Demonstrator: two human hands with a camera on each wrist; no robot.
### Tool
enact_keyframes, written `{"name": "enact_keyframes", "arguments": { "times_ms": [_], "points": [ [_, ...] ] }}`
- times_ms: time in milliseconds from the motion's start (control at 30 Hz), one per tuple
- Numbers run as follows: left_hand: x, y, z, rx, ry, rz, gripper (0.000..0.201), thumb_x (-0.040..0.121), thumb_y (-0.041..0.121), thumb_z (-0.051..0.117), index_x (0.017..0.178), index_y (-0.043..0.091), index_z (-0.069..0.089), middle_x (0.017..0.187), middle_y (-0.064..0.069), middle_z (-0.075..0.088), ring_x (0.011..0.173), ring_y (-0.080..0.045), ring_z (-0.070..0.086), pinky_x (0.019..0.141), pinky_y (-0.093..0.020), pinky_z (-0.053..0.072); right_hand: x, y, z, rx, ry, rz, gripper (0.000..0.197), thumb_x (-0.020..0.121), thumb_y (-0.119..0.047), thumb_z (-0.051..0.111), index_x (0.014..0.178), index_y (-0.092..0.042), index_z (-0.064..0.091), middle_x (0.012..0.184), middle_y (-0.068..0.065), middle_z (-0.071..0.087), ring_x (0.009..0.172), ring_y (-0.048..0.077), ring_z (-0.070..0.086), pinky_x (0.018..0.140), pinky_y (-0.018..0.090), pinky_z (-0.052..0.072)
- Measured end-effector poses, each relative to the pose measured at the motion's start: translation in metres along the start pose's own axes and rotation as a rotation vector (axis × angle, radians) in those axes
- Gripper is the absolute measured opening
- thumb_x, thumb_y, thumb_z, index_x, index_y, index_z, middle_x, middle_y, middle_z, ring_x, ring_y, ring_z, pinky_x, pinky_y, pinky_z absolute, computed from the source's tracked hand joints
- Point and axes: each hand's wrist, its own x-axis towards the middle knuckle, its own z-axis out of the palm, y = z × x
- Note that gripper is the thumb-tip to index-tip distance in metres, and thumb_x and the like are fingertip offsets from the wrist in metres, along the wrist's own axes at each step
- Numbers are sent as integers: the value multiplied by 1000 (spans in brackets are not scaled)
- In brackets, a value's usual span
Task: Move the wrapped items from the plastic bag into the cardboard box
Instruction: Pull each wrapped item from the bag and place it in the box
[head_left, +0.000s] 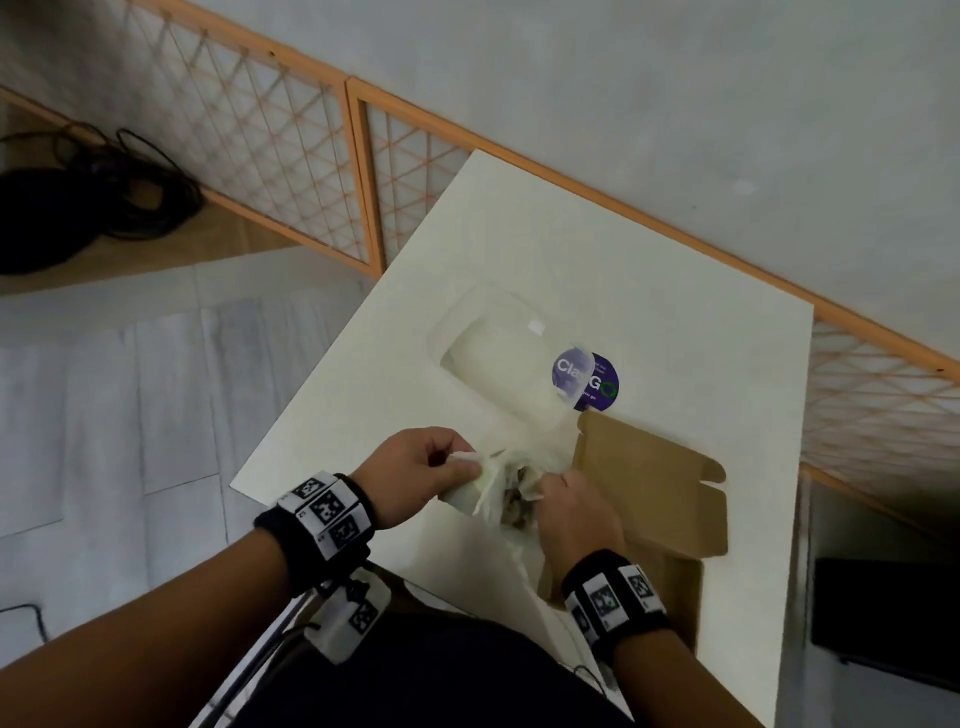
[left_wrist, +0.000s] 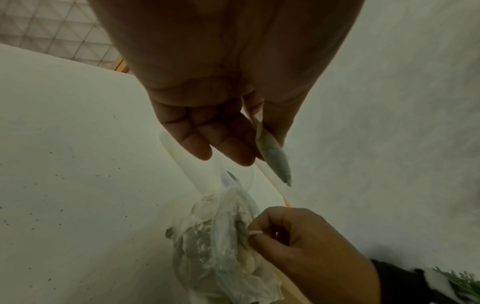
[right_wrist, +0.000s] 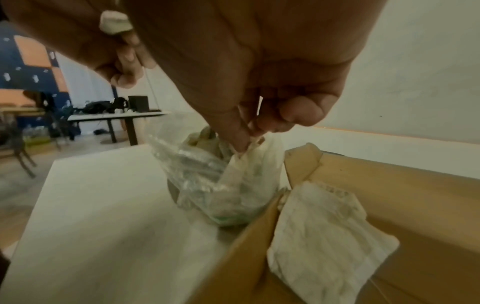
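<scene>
Left hand (head_left: 415, 470) pinches one edge of the clear plastic bag (head_left: 506, 488); right hand (head_left: 574, 512) pinches the opposite edge, fingers curled on the film; bag sits on the white tabletop (head_left: 649, 291) just beside the open cardboard box (head_left: 654, 493), mouth held apart; wrapped items (right_wrist: 207, 174) bunched inside the bag; one white wrapped item (right_wrist: 324, 226) lies in the box; clear lidded container (head_left: 498, 353) with purple sticker farther back on the tabletop

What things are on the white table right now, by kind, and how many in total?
Plastic bag: 1
Cardboard box: 1
Clear plastic tub with purple label: 1
White paper sheet in the box: 1
Total: 4
</scene>
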Motion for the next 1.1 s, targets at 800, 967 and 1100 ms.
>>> {"name": "enact_keyframes", "arguments": {
  "times_ms": [800,967,1100],
  "points": [
    [23,85,39,336,-181,271,7,92,24,76,98,21,77,92,5,77,85,-11,71,82,-29,57,-42,18,-83,1167,-34,-42,19,107,-7,47,115,-18,60,85,1,64,70,7,56,64,20,49],
    [21,87,33,267,-187,233,5,92,22,77,97,22,76,95,3,78,91,-16,72,87,-31,57,-40,20,-81,1257,83,30,14,104,-7,56,115,-14,61,86,7,70,69,13,60,65,28,52],
    [14,83,27,275,-216,215,6,93,22,76,93,28,75,94,4,77,91,-17,71,87,-31,56,-40,22,-84,1257,117,34,5,102,-10,59,103,-10,64,83,4,73,66,11,58,61,23,50]
  ]
}}
